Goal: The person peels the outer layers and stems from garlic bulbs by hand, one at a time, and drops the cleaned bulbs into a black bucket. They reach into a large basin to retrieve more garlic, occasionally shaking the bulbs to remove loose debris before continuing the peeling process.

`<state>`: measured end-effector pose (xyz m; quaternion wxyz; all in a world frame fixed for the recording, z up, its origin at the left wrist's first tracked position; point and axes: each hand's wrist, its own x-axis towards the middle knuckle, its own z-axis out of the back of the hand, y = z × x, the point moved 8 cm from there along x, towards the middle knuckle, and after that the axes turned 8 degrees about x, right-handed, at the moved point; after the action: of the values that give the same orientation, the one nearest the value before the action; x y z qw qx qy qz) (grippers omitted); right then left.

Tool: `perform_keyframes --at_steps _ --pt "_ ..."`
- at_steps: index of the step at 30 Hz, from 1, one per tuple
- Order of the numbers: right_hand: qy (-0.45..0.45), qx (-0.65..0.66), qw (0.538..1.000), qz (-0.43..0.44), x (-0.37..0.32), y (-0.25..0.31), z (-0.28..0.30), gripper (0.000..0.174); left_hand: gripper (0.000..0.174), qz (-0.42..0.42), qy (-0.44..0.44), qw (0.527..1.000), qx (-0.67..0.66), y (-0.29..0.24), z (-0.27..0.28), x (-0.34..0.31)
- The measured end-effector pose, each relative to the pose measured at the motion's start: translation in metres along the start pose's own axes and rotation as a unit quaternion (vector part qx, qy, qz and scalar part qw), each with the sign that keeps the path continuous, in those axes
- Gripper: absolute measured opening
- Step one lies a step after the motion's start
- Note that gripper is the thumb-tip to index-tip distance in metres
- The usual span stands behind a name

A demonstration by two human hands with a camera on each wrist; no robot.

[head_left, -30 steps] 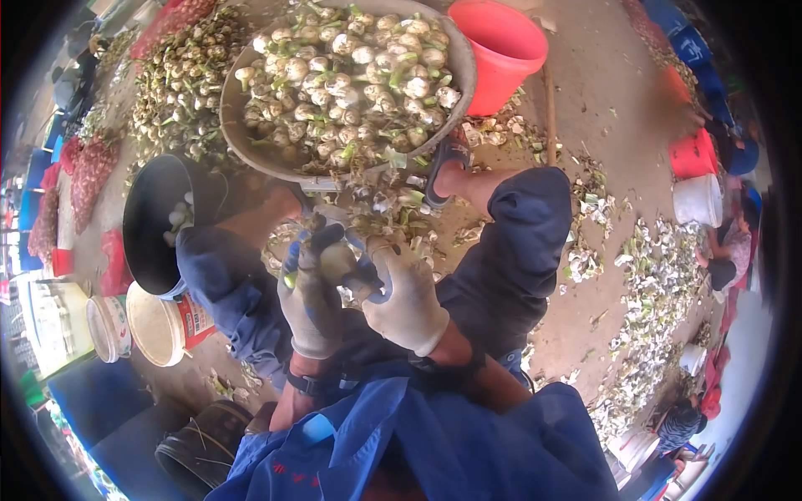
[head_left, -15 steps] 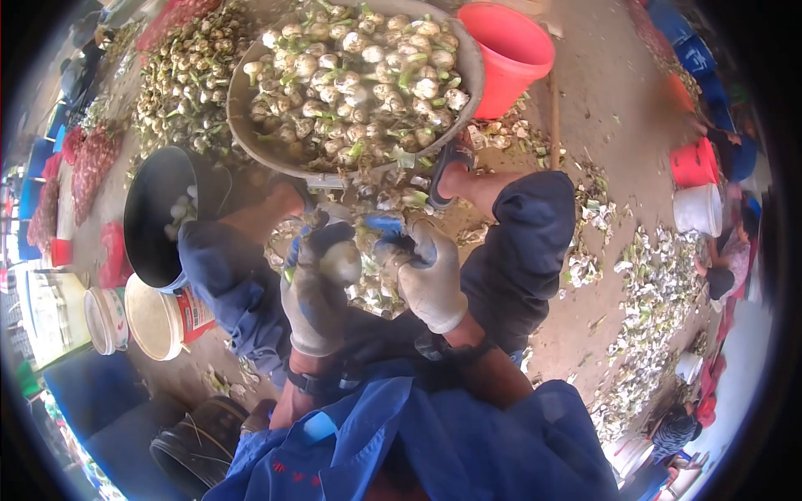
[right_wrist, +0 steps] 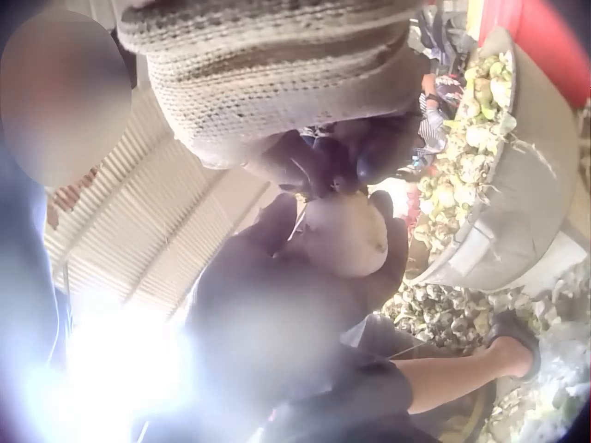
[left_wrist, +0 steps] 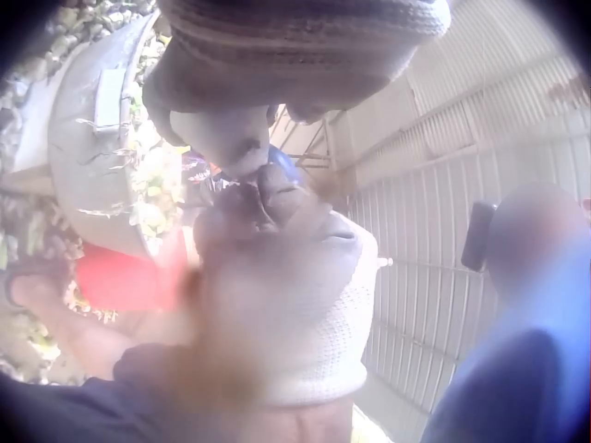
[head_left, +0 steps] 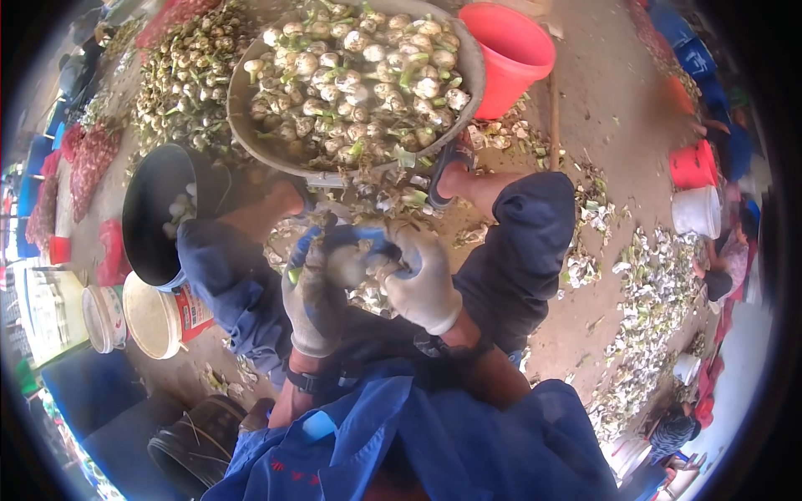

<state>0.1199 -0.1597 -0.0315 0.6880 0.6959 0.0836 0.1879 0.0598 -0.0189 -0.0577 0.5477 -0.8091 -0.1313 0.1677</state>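
Observation:
A pale, peeled-looking garlic bulb (head_left: 345,265) is gripped by the gloved left hand (head_left: 313,301), its fingers curled around it. The gloved right hand (head_left: 422,280) has curled fingers close against the bulb's right side; its fingertips are partly hidden. In the right wrist view the whitish bulb (right_wrist: 346,235) sits between the left hand's dark fingers, with the right hand (right_wrist: 277,83) touching its upper edge. The left wrist view shows the bulb (left_wrist: 222,138) between both gloves. Whether the right hand holds a tool cannot be made out.
A wide basin (head_left: 242,129) heaped with garlic bulbs stands in front, beside a red bucket (head_left: 510,63). At left are a black bucket (head_left: 150,225) with white bulbs and a pale bucket (head_left: 150,313). Peelings (head_left: 652,309) litter the floor; people sit at far right.
The right hand moved away from the bulb to the right, then came back against it. The left hand has kept its grip, staying nearly in place.

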Motion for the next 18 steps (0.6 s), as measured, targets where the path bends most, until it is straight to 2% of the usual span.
perform_keyframes --at_steps 2,4,6,7,9,10,11,12,13,14,15,16,17,18 --pt "-0.052 0.157 0.984 -0.070 0.000 -0.008 0.009 0.020 0.052 0.019 0.002 0.999 -0.026 0.002 0.000 0.001" --pt "-0.050 0.145 0.985 -0.081 -0.006 -0.026 0.014 0.017 0.052 0.039 0.004 0.998 -0.052 0.007 -0.001 0.001" --pt "-0.038 0.081 0.993 -0.076 -0.015 -0.042 0.019 0.023 0.049 -0.034 -0.014 0.993 0.108 0.000 0.004 0.000" --pt "-0.038 0.082 0.993 -0.075 -0.019 -0.046 0.019 0.023 0.049 -0.035 -0.015 0.993 0.109 -0.003 0.006 0.000" --pt "-0.047 0.091 0.991 -0.083 -0.025 -0.049 0.020 0.021 0.040 -0.106 -0.001 0.934 0.340 -0.023 0.000 -0.001" --pt "-0.044 0.094 0.991 -0.082 -0.028 -0.047 0.019 0.021 0.040 -0.108 -0.004 0.933 0.342 -0.022 0.003 0.001" --pt "-0.047 0.114 0.987 -0.100 -0.031 -0.047 0.019 0.021 0.046 -0.008 -0.035 0.998 0.050 -0.004 0.018 0.007" --pt "-0.049 0.133 0.983 -0.117 -0.033 -0.049 0.019 0.021 0.053 0.090 -0.060 0.963 -0.247 0.015 0.022 0.008" --pt "-0.041 0.140 0.977 -0.156 -0.036 -0.057 0.017 0.023 0.054 0.081 -0.058 0.959 -0.266 0.012 0.027 0.010" --pt "-0.034 0.145 0.977 -0.151 -0.034 -0.054 0.017 0.023 0.054 0.072 -0.061 0.960 -0.263 0.010 0.035 0.010" --pt "-0.028 0.144 0.969 -0.198 -0.034 -0.058 0.015 0.022 0.055 -0.018 -0.095 0.995 -0.035 -0.009 0.051 0.010" --pt "-0.023 0.141 0.959 -0.244 -0.036 -0.062 0.014 0.021 0.056 -0.106 -0.125 0.967 0.195 -0.031 0.059 0.009" --pt "-0.017 0.116 0.978 -0.172 -0.038 -0.079 0.017 0.020 0.057 -0.024 -0.158 0.966 -0.204 -0.030 0.077 0.017" --pt "-0.017 0.117 0.980 -0.161 -0.034 -0.073 0.014 0.020 0.059 -0.200 -0.187 0.945 0.180 -0.082 0.068 0.012"
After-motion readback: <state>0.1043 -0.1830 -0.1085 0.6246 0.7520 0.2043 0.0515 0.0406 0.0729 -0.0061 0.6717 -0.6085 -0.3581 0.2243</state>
